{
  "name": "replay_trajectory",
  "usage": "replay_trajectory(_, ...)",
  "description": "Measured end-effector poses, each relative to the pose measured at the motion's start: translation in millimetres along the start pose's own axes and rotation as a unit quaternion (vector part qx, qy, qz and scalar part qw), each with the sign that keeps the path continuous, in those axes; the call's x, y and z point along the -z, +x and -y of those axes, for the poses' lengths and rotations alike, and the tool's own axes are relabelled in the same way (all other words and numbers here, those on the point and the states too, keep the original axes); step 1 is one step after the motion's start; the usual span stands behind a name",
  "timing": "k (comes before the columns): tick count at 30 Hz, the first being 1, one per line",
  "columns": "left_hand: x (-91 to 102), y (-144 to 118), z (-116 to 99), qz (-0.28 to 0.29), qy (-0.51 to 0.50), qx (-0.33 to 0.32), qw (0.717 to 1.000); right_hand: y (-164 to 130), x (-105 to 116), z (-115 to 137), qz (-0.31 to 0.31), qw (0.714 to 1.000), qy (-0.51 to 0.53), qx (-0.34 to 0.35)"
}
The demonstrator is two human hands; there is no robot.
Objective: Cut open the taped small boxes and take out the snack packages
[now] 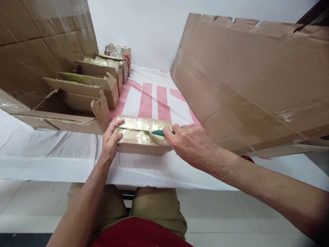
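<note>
The blade or tip of the green-handled tool (158,133) is not visible: only a short length of green handle shows past the right hand (191,144), the rest being enclosed by the fingers, so its type cannot be confirmed. The right hand is clenched around that handle, with the exposed end lying on the centre seam of the small flat cardboard box sealed with glossy yellowish tape (144,135). The far face and underside of this box are out of sight. The box lies on the white cloth-covered table with pink stripes (151,96), near its front edge, directly between the two hands. The left hand (111,139) grips the box's left end, thumb over the top surface and fingers curled over the edge; the tool meets the box toward its right half, apart from the left hand. To the left stands a row of open cardboard boxes (87,89); the contents of the rear ones are indistinct. A large flattened cardboard sheet (246,82) leans at the right, cut off by the picture's edge.
</note>
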State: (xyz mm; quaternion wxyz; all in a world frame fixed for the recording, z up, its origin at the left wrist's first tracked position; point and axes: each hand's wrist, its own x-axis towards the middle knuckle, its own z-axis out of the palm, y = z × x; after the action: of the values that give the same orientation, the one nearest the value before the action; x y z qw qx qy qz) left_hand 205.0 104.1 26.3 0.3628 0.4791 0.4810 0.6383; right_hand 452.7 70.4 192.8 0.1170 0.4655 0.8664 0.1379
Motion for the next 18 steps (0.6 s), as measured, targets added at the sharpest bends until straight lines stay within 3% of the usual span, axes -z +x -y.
replay_trajectory(2, 1.0, 0, 3, 0.002, 0.0, -0.005, 1.0, -4, 3, -4, 0.067, 0.995, -0.067, -0.009)
replay_trajectory(4, 1.5, 0, 6, 0.004, -0.001, -0.005, 1.0, -10, 3, -13, 0.091, 0.992, -0.087, -0.018)
replay_trajectory(9, 1.5, 0, 11, -0.004, -0.015, -0.007, 1.0, -33, -12, -44, 0.017, 0.999, 0.001, -0.049)
replay_trajectory(14, 3.6, 2, 11, -0.013, 0.013, -0.001, 1.0, -61, -20, -72, 0.027, 0.992, -0.029, -0.118)
replay_trajectory(18, 4.1, 2, 10, -0.008, 0.014, -0.001, 1.0, -92, -29, -90, -0.022, 0.981, 0.025, -0.193)
